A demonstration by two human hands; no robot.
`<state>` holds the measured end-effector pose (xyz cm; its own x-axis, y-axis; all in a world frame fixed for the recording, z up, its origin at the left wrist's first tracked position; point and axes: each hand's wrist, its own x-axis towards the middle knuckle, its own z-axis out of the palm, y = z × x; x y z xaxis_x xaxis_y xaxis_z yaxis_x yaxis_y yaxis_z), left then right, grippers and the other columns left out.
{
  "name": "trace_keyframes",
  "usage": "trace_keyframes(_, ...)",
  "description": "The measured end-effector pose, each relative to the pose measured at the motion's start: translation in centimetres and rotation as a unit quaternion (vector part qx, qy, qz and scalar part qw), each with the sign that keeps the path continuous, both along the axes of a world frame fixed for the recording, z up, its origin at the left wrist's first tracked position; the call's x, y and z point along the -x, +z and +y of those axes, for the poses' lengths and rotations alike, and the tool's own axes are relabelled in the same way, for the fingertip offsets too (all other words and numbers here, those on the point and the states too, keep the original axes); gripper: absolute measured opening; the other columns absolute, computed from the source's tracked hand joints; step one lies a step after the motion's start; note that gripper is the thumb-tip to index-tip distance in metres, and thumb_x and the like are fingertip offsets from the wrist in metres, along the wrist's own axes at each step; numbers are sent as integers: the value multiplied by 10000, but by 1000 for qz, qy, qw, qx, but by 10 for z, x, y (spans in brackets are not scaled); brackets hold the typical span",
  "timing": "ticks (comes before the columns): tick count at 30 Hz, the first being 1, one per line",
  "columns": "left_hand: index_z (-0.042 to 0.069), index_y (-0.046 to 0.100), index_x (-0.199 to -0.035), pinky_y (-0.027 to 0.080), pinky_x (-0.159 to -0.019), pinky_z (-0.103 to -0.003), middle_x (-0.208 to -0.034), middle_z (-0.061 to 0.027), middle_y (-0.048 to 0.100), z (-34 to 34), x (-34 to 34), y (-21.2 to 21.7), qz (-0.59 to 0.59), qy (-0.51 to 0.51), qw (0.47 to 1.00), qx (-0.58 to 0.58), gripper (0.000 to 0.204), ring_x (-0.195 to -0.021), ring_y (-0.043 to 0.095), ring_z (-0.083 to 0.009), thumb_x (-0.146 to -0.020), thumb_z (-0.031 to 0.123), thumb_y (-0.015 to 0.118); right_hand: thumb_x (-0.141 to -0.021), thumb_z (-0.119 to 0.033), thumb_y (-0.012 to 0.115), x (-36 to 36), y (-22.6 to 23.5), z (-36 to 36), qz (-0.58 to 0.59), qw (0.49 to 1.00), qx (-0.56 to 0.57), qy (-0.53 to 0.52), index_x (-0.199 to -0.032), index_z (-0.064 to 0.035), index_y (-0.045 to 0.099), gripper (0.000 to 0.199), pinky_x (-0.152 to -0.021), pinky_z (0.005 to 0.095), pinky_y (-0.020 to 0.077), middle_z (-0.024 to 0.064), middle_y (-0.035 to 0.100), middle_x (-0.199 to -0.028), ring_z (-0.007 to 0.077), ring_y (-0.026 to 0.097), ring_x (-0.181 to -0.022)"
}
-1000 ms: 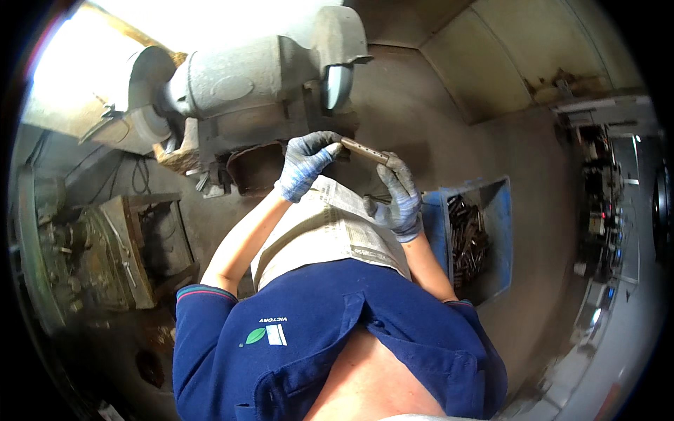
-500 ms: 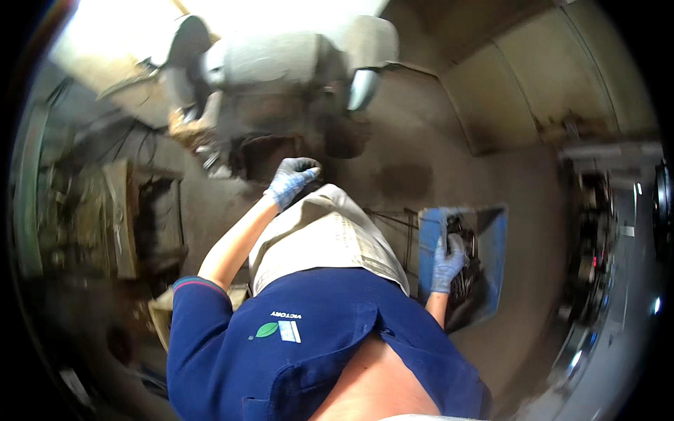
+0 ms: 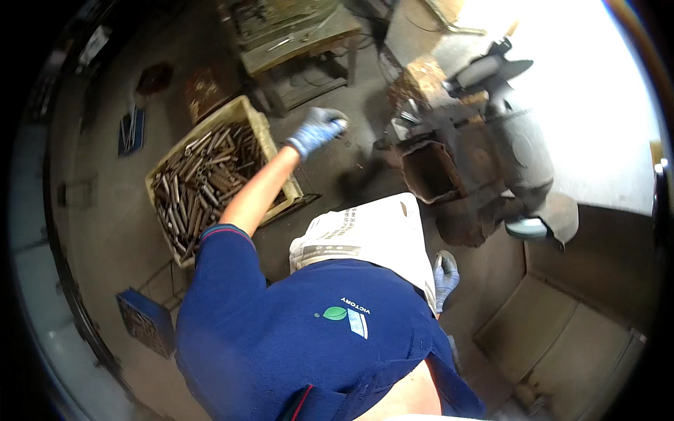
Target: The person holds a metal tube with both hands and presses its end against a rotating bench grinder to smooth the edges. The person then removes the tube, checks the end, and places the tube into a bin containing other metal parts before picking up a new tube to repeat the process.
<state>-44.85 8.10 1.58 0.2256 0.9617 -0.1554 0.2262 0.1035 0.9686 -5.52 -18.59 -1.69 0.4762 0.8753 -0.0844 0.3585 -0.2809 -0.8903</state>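
Observation:
My left hand [image 3: 320, 131], in a blue-grey glove with a dark palm, is stretched out above the floor beside a yellowish crate [image 3: 265, 132]. Its fingers are curled, and whatever they may hold is hidden. Rusty metal tubes [image 3: 200, 186] fill that crate, partly covered by my forearm. My right hand [image 3: 445, 278], gloved alike, hangs low beside my light apron [image 3: 372, 231], its fingers bent inward; I cannot make out anything in them. Ahead to the right stands a bench grinder [image 3: 516, 151], with a dark open-topped housing [image 3: 430, 172] on its near side.
A worn workbench [image 3: 302, 42] with tools on it stands at the far middle. Blue bins stand on the floor at left, one [image 3: 147, 319] near and another [image 3: 131, 131] farther off. Brownish panels [image 3: 554, 330] rise at lower right.
My view has swung left, bringing the crate of tubes into sight. My right hand has come out of the blue bin of dark parts, which no longer shows. My left arm reaches out near the crate.

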Motion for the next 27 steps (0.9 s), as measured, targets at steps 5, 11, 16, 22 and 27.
trace_keyframes(5, 10, 633, -952, 533, -616, -252, -826, -44, 658, -49, 167, -21, -22, 274, 962, -3, 132, -698, 634, -131, -860, 96, 593, -818, -47, 622, -1, -1, 21, 28, 998, 47, 37, -953, 60, 638, 173, -834, 295, 469, 130, 660, -954, 189, 611, -900)
trace_keyframes(11, 49, 681, -900, 481, -566, -260, -744, -59, 674, -82, 272, -96, 142, 352, 922, 81, 155, -589, 607, -129, -795, 155, 640, -833, -60, 624, -7, 6, 49, 17, 988, 86, 124, -978, 55, 628, 185, -841, 277, 470, 123, 658, -968, 179, 611, -903)
trace_keyframes(16, 68, 680, -954, 489, -724, -309, -843, -129, 678, -62, 253, -100, 309, 293, 900, 98, 284, -773, 647, -218, -718, 224, 654, -831, -64, 628, 7, 25, 64, -23, 986, 85, 143, -994, 57, 622, 202, -827, 273, 477, 122, 658, -970, 178, 617, -879)
trace_keyframes(22, 48, 621, -1048, 452, -895, -411, -1143, -200, 578, -39, 209, -120, 491, 186, 831, 182, 318, -1069, 556, -342, -797, 220, 527, -836, -87, 627, 12, 33, 67, 5, 980, 117, 163, -1029, 65, 607, 247, -859, 284, 457, 134, 648, -1017, 200, 600, -948)
trace_keyframes(27, 109, 606, -1127, 421, -925, -408, -1218, -152, 554, -23, 210, -155, 489, 223, 823, 183, 449, -1127, 524, -309, -867, 415, 407, -835, -91, 628, 14, 36, 68, -28, 979, 110, 166, -1050, 68, 597, 270, -851, 284, 461, 138, 644, -1025, 193, 599, -948)
